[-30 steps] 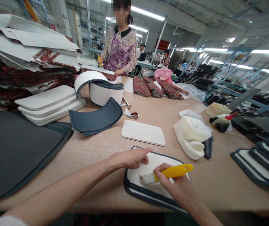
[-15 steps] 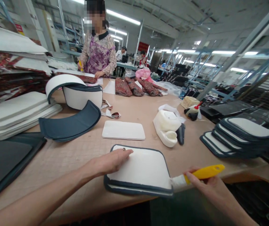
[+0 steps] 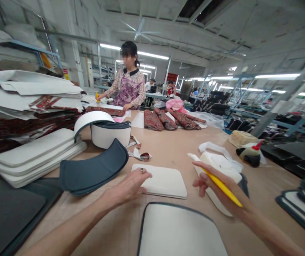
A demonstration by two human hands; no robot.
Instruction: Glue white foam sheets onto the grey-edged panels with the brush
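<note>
Yellow-handled brush (image 3: pixel 221 186) gripped in right hand (image 3: pixel 216 188) fingers, left hand (image 3: pixel 131 185) fingers flat on white pad (image 3: pixel 165 183)

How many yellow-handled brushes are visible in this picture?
2. One yellow-handled brush is in the person's right hand. A second brush, far and small, is held by the co-worker across the table.

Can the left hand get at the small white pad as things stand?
Probably yes: the left hand already rests on the white pad's near-left edge, and nothing lies on top of it.
</note>
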